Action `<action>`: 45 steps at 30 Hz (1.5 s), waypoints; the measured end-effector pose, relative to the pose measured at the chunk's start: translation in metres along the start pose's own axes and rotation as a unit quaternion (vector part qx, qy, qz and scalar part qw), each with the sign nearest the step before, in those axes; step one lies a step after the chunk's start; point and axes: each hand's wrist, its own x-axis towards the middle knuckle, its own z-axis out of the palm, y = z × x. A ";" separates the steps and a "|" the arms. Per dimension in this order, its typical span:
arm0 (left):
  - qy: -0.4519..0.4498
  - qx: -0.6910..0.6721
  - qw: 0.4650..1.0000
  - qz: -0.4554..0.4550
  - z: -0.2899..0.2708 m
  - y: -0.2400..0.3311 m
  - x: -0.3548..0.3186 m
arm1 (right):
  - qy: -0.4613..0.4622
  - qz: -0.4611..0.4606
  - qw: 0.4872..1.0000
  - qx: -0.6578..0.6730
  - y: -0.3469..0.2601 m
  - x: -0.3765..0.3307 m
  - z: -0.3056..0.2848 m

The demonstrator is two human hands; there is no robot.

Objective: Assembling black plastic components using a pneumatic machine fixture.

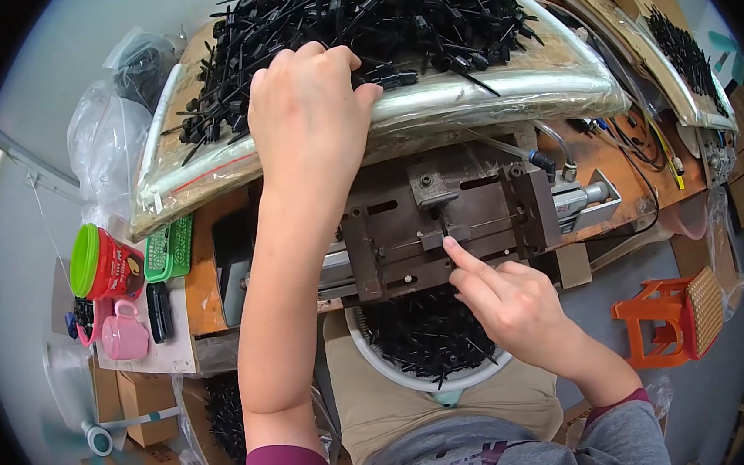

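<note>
My left hand (306, 115) reaches over a big heap of black plastic parts with thin stems (372, 14). Its fingers curl down at the heap's near edge; the tips are hidden, so what they grip cannot be made out. Lower and to the right, my right hand (513, 309) stretches its index finger to a small block at the middle of a dark metal fixture (483, 197). A thin black part (443, 224) stands at that fingertip, beneath a metal bracket. The other right-hand fingers are loosely bent, with nothing visible in them.
On my lap rests a white basket (369, 355) full of black parts. Pneumatic cylinders (584, 200) and hoses flank the fixture. A red tub (117, 266), green basket (168, 248) and pink mug (124, 331) stand left. An orange stool (667, 318) and a fan (100, 439) are on either side.
</note>
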 end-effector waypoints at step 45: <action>-0.155 -0.227 0.962 -0.010 -0.024 0.096 -0.164 | 0.202 0.166 0.945 0.197 0.080 0.073 -0.065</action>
